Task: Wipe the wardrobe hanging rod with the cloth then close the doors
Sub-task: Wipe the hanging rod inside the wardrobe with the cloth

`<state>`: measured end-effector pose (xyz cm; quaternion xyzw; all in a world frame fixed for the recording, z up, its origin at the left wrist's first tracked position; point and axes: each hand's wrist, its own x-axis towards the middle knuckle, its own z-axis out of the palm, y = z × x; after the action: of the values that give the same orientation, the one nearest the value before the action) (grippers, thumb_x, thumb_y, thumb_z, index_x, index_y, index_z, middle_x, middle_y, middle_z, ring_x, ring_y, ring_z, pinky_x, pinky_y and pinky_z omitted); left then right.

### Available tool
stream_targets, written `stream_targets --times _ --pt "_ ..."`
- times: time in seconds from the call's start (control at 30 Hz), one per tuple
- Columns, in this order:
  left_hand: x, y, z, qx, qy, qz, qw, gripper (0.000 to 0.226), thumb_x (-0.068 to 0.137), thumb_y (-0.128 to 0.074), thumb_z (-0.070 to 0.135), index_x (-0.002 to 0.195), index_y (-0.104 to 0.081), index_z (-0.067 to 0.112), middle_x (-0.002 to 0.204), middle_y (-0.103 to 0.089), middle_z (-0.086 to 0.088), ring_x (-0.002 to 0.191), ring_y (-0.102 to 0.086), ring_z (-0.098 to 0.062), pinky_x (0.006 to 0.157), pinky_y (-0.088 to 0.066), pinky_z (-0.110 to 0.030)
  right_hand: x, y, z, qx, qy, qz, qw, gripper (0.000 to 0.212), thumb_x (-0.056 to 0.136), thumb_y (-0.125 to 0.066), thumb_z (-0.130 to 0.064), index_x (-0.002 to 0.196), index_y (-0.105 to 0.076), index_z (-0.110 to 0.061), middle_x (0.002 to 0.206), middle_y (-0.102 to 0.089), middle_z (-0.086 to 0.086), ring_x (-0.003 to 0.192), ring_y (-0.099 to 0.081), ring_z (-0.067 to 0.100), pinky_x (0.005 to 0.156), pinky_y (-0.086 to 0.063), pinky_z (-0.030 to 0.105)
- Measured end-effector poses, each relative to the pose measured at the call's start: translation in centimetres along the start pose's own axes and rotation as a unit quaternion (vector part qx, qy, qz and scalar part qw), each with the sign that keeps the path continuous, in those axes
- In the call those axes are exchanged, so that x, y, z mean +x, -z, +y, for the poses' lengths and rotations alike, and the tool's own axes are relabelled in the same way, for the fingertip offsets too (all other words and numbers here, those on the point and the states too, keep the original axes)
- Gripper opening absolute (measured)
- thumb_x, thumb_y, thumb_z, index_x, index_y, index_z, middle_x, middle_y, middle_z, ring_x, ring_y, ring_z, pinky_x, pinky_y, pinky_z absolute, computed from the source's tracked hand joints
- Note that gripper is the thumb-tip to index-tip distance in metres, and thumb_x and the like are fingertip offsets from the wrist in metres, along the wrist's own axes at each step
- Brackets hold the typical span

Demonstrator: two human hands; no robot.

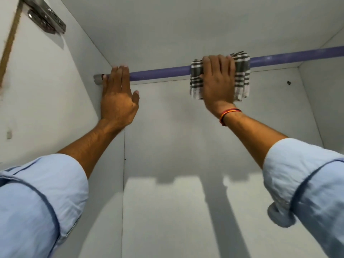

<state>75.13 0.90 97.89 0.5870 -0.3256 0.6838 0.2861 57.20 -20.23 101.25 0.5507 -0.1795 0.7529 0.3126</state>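
A purple hanging rod (160,72) runs across the top of the white wardrobe, from a metal socket (97,79) on the left wall to the right edge of the view. My left hand (119,97) hooks over the rod right beside that socket, fingers curled over the top and thumb spread. My right hand (218,82) is further right and presses a grey-and-white striped cloth (242,75) around the rod. The cloth drapes over the rod and hangs below my fingers. The doors are out of view.
A metal hinge (46,17) sits on the left side panel near the top. The white back panel (186,146) shows the shadows of my arms. A small dark hole (288,83) marks the back panel at the right. Rolled light-blue sleeves cover both forearms.
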Motion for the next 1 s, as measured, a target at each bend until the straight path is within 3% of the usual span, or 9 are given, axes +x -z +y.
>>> stream_targets --times 0.13,0.27,0.37,0.6,0.7,0.8,1.0 --pt "0.1 0.1 0.2 0.019 -0.005 -0.013 1.000 0.074 0.095 -0.050 0.023 0.157 -0.013 0.004 0.165 -0.019 -0.014 0.155 -0.012 -0.031 0.127 -0.007 -0.049 0.8 -0.2 -7.3 0.036 0.097 -0.030 0.994 0.039 0.101 -0.036 -0.024 0.136 -0.051 -0.015 0.129 -0.060 0.008 0.120 -0.053 0.032 0.114 -0.029 0.044" --pt "0.1 0.5 0.0 0.018 -0.009 -0.024 1.000 0.077 0.095 -0.053 0.021 0.158 -0.012 0.005 0.166 -0.017 -0.014 0.155 -0.011 -0.031 0.127 -0.007 -0.050 0.8 0.1 -11.2 0.074 0.122 -0.027 0.989 0.041 0.102 -0.029 -0.025 0.133 -0.053 -0.016 0.127 -0.061 0.006 0.115 -0.055 0.029 0.112 -0.034 0.042" --pt "0.0 0.7 0.0 0.021 -0.018 -0.026 0.999 0.078 0.094 -0.054 0.021 0.158 -0.012 0.003 0.166 -0.018 -0.015 0.155 -0.012 -0.032 0.127 -0.007 -0.050 1.0 0.6 -7.6 0.063 0.144 -0.025 0.987 0.041 0.101 -0.032 -0.026 0.133 -0.055 -0.015 0.124 -0.063 0.008 0.112 -0.057 0.031 0.108 -0.038 0.043" --pt "0.1 1.5 1.2 0.046 0.007 -0.050 0.998 0.076 0.096 -0.049 0.028 0.158 -0.011 0.003 0.166 -0.017 -0.016 0.155 -0.013 -0.034 0.126 -0.006 -0.052 0.3 1.7 5.4 -0.005 0.083 -0.020 0.996 0.037 0.100 -0.034 -0.023 0.131 -0.051 -0.013 0.122 -0.061 0.010 0.113 -0.054 0.034 0.106 -0.036 0.044" --pt "1.0 1.4 5.7 0.028 -0.013 -0.032 0.999 0.072 0.097 -0.040 0.029 0.158 -0.010 0.005 0.167 -0.014 -0.014 0.155 -0.012 -0.030 0.126 -0.005 -0.052 0.7 2.0 5.9 0.007 0.100 -0.037 0.994 0.046 0.103 -0.033 -0.033 0.142 -0.046 -0.012 0.140 -0.056 0.011 0.130 -0.049 0.033 0.116 -0.033 0.046" --pt "2.5 0.3 11.6 -0.008 -0.055 -0.039 0.998 0.073 0.100 -0.035 0.038 0.159 -0.004 0.010 0.169 -0.004 -0.007 0.157 -0.002 -0.022 0.127 -0.002 -0.049 0.4 2.2 6.8 0.014 0.106 -0.058 0.993 0.060 0.105 -0.029 -0.047 0.155 -0.032 -0.014 0.160 -0.038 0.008 0.149 -0.033 0.028 0.124 -0.024 0.047" --pt "3.3 -2.1 17.4 0.005 -0.068 -0.032 0.997 0.072 0.102 -0.022 0.051 0.159 0.002 0.013 0.169 0.005 -0.004 0.156 0.006 -0.021 0.127 -0.001 -0.049 -0.5 3.1 18.7 -0.025 0.032 -0.051 0.998 0.056 0.104 -0.032 -0.038 0.155 -0.029 -0.015 0.162 -0.033 0.008 0.150 -0.029 0.029 0.125 -0.020 0.049"
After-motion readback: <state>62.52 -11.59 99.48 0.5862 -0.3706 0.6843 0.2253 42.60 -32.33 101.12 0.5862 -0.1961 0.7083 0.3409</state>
